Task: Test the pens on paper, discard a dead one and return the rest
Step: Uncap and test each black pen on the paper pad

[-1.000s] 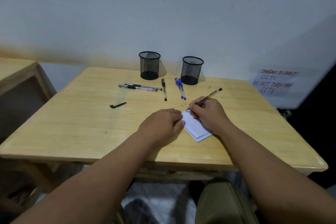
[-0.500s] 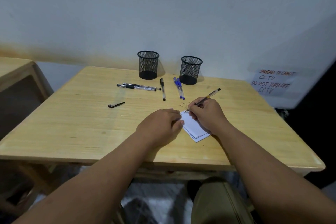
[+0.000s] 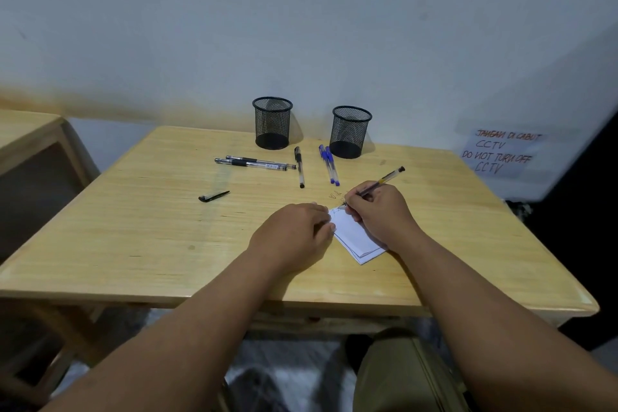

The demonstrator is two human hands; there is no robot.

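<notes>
My right hand (image 3: 381, 211) grips a clear black-tipped pen (image 3: 384, 181), its tip touching the top corner of a small folded white paper (image 3: 354, 237) on the wooden table (image 3: 133, 244). My left hand (image 3: 294, 231) rests palm down on the paper's left edge, fingers curled. Two black-grip pens (image 3: 254, 163) lie side by side behind, a third black pen (image 3: 300, 166) lies nearly upright in view, and two blue pens (image 3: 329, 164) lie next to it. A loose black pen cap (image 3: 213, 196) sits to the left.
Two black mesh pen cups (image 3: 272, 122) (image 3: 350, 131) stand by the white wall at the table's back. A second wooden table (image 3: 30, 134) is at the far left. A handwritten CCTV notice (image 3: 498, 152) hangs on the wall at right. Faint ink marks (image 3: 334, 195) are on the tabletop.
The pen tip has shifted slightly over the paper's top corner, and small marks show there. My left hand stays on the paper.
</notes>
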